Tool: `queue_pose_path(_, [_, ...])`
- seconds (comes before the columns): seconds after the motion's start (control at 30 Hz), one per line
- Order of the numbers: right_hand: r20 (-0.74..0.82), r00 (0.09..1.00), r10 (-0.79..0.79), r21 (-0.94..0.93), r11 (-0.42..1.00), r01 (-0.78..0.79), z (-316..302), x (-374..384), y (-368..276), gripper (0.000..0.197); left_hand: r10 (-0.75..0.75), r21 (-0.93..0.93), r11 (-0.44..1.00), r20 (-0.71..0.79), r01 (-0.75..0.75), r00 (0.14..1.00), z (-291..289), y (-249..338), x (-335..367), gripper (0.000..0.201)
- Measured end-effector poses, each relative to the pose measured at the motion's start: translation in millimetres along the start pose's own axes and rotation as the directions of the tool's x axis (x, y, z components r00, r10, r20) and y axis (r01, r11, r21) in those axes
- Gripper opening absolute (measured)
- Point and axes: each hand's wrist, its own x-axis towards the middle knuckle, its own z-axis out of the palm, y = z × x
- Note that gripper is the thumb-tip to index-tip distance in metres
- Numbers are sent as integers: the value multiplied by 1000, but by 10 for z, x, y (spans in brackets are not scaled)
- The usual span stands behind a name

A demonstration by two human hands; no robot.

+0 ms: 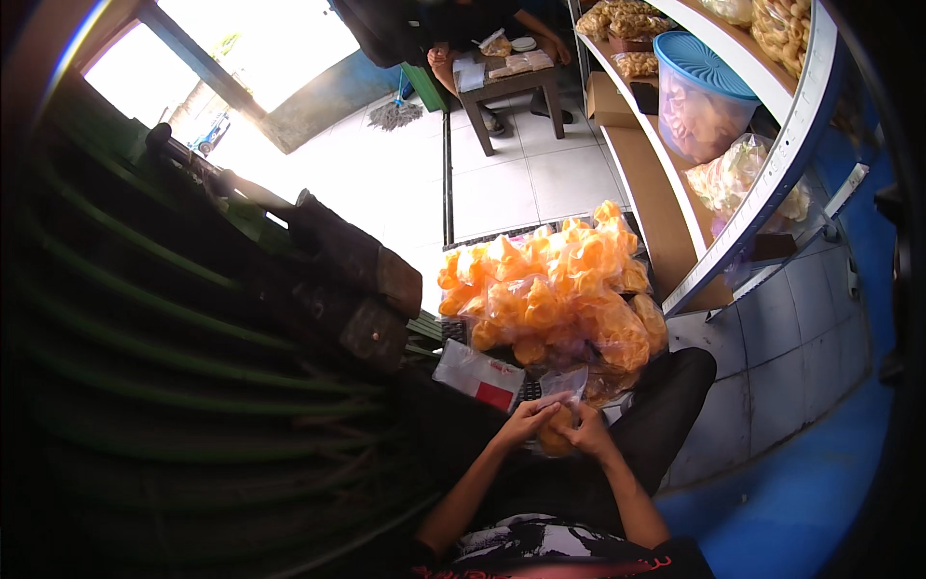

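Note:
A small clear plastic bag with orange-brown food in it (556,442) is held over my lap. My left hand (526,423) is closed on the bag's left side near its top, and my right hand (589,434) grips it from the right. The bag's clear upper end stands up beyond my fingers. Just past my hands lies a big heap of clear bags filled with orange snacks (540,289), resting on a dark mat. A white and red plastic packet (476,376) lies flat at the heap's near left, close to my left hand.
Curved white shelves (675,193) on the right hold snack bags and a tub with a blue lid (702,68). A green folding gate (193,338) fills the left. Another person sits behind a small table (506,85) at the back; a mop (395,114) lies nearby.

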Motion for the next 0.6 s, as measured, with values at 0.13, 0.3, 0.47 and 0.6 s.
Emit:
queue_pose_path(0.13, [69,996,53,32,998,-55,19,10,23,43,207,-37,978,38,-206,978,-16,220,-31,24])
queue_pose_path(0.3, [93,996,18,-60,998,-13,6,12,134,40,330,-24,943,-38,-331,943,-210,629,0,27])
queue_pose_path(0.47, [74,992,100,271,955,-116,-21,38,80,38,324,-281,895,-122,-346,938,-264,665,82,65])
queue_pose_path(0.6, [237,963,129,305,931,-200,-106,78,-5,44,111,-79,992,198,-97,974,-92,381,-33,63])
